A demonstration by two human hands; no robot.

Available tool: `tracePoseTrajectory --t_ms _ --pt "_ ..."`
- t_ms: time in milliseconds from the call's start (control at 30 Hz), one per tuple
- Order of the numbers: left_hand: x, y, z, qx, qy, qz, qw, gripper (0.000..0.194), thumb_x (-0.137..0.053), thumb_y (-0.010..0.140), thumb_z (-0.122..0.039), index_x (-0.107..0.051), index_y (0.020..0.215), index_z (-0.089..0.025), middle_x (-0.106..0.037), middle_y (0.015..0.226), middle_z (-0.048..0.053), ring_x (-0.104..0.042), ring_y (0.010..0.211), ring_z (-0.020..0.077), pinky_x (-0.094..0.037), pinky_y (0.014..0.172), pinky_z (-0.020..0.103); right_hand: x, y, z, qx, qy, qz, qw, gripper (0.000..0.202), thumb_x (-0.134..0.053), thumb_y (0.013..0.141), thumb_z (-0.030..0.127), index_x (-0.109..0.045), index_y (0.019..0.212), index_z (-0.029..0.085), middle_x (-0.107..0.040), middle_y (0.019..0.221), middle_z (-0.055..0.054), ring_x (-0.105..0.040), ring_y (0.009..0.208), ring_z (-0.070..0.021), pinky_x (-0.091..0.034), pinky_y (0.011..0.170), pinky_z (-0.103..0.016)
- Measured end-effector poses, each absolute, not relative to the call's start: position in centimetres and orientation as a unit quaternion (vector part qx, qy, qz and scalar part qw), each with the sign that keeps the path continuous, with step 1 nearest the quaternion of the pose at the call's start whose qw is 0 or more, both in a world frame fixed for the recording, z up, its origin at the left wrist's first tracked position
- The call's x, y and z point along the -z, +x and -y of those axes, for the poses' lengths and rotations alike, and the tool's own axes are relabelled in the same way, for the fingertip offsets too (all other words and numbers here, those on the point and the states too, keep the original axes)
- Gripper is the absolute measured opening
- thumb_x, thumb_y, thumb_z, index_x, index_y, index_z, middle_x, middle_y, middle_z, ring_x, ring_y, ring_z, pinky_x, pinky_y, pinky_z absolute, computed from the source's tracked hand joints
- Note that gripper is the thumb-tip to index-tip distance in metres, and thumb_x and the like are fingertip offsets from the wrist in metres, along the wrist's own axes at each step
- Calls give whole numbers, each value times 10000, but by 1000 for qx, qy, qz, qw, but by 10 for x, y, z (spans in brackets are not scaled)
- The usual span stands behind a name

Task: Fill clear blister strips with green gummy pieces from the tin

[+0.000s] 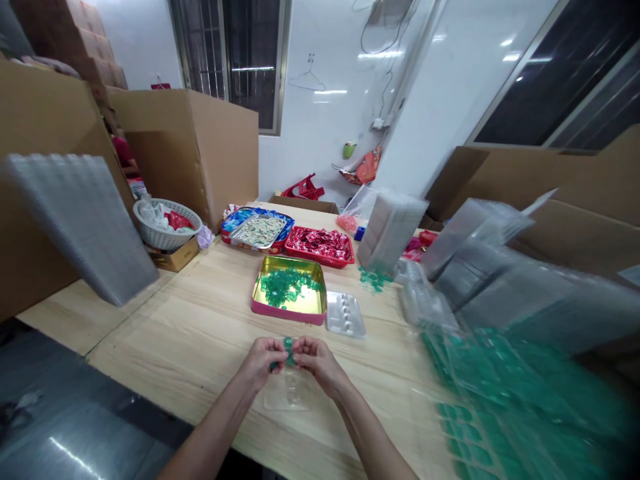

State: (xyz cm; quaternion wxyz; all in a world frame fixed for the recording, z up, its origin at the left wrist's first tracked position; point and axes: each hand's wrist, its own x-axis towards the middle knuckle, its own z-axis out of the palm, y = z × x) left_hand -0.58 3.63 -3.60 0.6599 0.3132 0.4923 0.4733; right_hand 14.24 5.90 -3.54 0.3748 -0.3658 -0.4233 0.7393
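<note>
My left hand (264, 361) and my right hand (319, 362) meet over the table, fingertips pinched close together. Between them shows a small translucent green piece (289, 343), gripped from both sides. More green shows beneath the left fingertips; whether it is a separate piece I cannot tell. Under the hands a clear plastic blister tray (286, 399) lies on the wooden tabletop (200, 340), its upper part hidden by my fingers. Just beyond, a gold-lined tin (256, 299) holds many loose green pieces (285, 283). Beside it lies a moulded tray (345, 315).
Behind the tin stand a red tray (320, 260) of red packets and a blue-patterned tray (234, 233) with a metal dish (260, 232). Stacked clear trays (83, 223) rise at left, more (393, 230) at right. Blurred green-filled sheets (525, 393) cover the right side.
</note>
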Motion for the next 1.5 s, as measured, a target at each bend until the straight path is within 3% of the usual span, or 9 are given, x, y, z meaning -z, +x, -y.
tracePoseTrajectory --t_ms 233,433,767,900,1033,1200,1367,1500 --pt "56 12 -31 -474 316 -558 604 159 -601 471 -115 -492 570 -177 -459 359 -80 -401 303 74 -181 343 185 57 143 -60 -686 -389 489 373 235 -753 518 239 -566 632 155 -565 557 36 -467 475 -86 -358 480 -210" --pt "55 15 -33 -486 319 -563 587 145 -570 479 -115 -486 578 -179 -461 380 -83 -398 319 67 -200 341 184 61 144 -63 -605 -395 570 392 122 -662 578 158 -552 630 156 -533 570 41 -470 527 -98 -350 513 -212" --pt "42 8 -27 -501 328 -497 627 239 -656 484 -147 -477 641 -175 -499 473 -71 -397 379 54 -232 373 182 50 146 -58 -629 -371 532 428 178 -704 589 215 -572 700 170 -561 655 19 -501 592 -116 -370 559 -227" --pt "41 5 -28 -513 380 -483 600 221 -656 492 -124 -518 662 -152 -500 497 -65 -394 424 51 -249 395 173 42 147 -53 -681 -360 514 377 273 -728 593 272 -624 819 159 -613 741 -10 -497 586 -108 -322 520 -212" --pt "37 2 -28 -493 437 -498 564 200 -614 516 -87 -568 706 -125 -540 555 -38 -435 489 58 -288 439 166 39 149 -51 -717 -340 489 362 273 -756 563 268 -618 773 161 -585 680 17 -455 553 -92 -290 503 -205" --pt "35 1 -26 -487 432 -474 593 266 -582 511 -74 -566 770 -132 -577 664 -15 -444 510 58 -293 422 159 43 149 -51 -733 -328 464 374 297 -786 504 202 -580 713 153 -560 639 36 -450 571 -86 -295 528 -193" --pt "36 0 -24 -482 432 -460 608 276 -617 520 -106 -538 781 -146 -522 593 -48 -414 456 50 -275 390 159 47 149 -53 -728 -334 469 373 326 -793 493 215 -527 673 160 -552 614 43 -457 549 -84 -305 521 -193" --pt "52 1 -25 -471 407 -494 607 217 -640 549 -179 -515 726 -158 -480 523 -71 -395 398 45 -279 387 169 63 148 -56 -689 -384 495 365 282 -744 564 300 -517 665 167 -479 502 69 -388 438 -71 -262 451 -195"
